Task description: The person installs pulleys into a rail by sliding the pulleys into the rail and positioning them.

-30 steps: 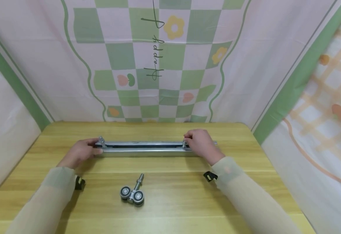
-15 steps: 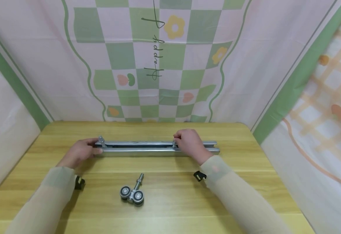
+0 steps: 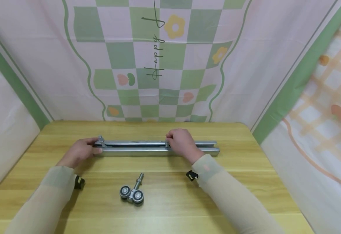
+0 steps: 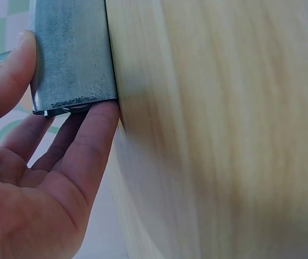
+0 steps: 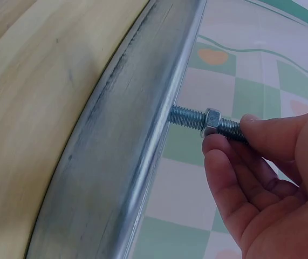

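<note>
A galvanized steel track (image 3: 135, 152) lies across the table with its slot facing up. My left hand (image 3: 81, 152) holds its left end; in the left wrist view the thumb is on the upper edge and fingers are against the end. Beside that hand a bolt with a nut (image 3: 101, 141) sticks up from the slot. My right hand (image 3: 183, 143) pinches the top of a second threaded bolt (image 5: 189, 117) between thumb and fingers. This bolt, with a hex nut on it, rises from the slot; whatever it carries inside the track is hidden.
A loose trolley roller (image 3: 132, 194) with wheels and a threaded bolt lies on the wooden table (image 3: 164, 211), nearer than the track. Patterned cloth (image 3: 170, 65) hangs behind the table and at both sides.
My right hand has slid its bolt leftward along the slot, from near the track's right end to right of its middle. The left hand and the loose trolley roller have stayed put.
</note>
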Tool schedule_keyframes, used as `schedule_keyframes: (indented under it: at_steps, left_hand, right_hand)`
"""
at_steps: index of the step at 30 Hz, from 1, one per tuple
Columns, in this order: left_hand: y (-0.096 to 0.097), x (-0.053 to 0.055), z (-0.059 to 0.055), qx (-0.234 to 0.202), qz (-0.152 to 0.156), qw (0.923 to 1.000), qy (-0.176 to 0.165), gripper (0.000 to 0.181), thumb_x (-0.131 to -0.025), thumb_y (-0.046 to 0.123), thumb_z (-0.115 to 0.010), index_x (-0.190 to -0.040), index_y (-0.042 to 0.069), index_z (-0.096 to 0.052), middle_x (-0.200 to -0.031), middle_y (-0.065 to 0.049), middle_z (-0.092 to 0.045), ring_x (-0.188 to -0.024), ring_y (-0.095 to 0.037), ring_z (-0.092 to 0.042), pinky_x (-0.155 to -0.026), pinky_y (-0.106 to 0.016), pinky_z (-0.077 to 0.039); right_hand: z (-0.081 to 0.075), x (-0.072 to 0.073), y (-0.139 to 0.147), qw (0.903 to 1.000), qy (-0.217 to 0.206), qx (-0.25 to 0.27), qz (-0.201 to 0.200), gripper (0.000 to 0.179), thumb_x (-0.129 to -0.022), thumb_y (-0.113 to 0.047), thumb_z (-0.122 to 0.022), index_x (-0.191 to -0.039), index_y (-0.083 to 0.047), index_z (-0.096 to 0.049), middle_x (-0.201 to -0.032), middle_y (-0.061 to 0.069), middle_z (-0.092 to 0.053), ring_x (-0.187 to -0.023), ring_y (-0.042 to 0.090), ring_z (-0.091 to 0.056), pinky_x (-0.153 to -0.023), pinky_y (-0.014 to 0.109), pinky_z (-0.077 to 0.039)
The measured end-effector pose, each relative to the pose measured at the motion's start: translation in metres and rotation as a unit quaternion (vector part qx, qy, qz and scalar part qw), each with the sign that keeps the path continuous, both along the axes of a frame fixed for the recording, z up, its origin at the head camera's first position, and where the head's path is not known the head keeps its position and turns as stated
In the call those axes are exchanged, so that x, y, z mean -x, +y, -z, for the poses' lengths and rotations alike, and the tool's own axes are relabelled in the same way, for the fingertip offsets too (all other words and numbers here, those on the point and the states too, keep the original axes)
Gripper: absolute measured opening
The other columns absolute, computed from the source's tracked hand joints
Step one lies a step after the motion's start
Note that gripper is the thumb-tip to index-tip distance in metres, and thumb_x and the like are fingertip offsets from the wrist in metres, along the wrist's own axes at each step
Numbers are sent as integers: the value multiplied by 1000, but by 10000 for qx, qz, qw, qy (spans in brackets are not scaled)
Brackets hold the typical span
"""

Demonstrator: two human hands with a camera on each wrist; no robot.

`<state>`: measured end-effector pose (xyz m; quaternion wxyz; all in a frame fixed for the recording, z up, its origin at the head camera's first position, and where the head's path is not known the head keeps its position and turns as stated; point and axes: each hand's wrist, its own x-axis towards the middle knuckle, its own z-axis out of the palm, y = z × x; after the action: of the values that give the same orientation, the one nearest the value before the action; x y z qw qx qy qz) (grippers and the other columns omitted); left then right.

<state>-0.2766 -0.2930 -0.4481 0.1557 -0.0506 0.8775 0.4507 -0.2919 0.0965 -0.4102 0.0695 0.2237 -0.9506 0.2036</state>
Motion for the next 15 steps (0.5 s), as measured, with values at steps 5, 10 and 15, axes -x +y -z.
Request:
schedule_keyframes:
  at_steps: [5, 10, 15]
  left_hand:
    - [-1, -1, -1, 59, 57, 10000, 18, 82, -92, 29, -73, -155, 1, -28, -155, -30, -28, -130, -43, -40, -105, -57, -37]
    - [-1, 0, -1, 133, 108, 9998, 55, 82, -92, 29, -72, -155, 0, -28, -155, -30, -26, -134, -46, -33, -108, -60, -29]
    - [0, 0, -1, 130, 112, 9998, 62, 82, -92, 29, -73, -155, 0, -28, -155, -30, -26, -134, -46, -34, -108, -59, -30]
  right_hand:
    - [1, 0, -9, 9999, -27, 122, -32, 13, -96, -12, -67, -103, -7, -77, -105, 7, -74, -100, 24, -67, -88, 40, -53]
    - [2, 0, -18, 9998, -22, 192, -105, 13, -96, -11, -67, -103, -6, -77, -104, 6, -74, -100, 23, -68, -88, 39, -54]
    - [1, 0, -27, 9998, 12, 178, -97, 12, -95, -10, -68, -101, -7, -77, -103, 6, -74, -99, 24, -68, -88, 39, -54]
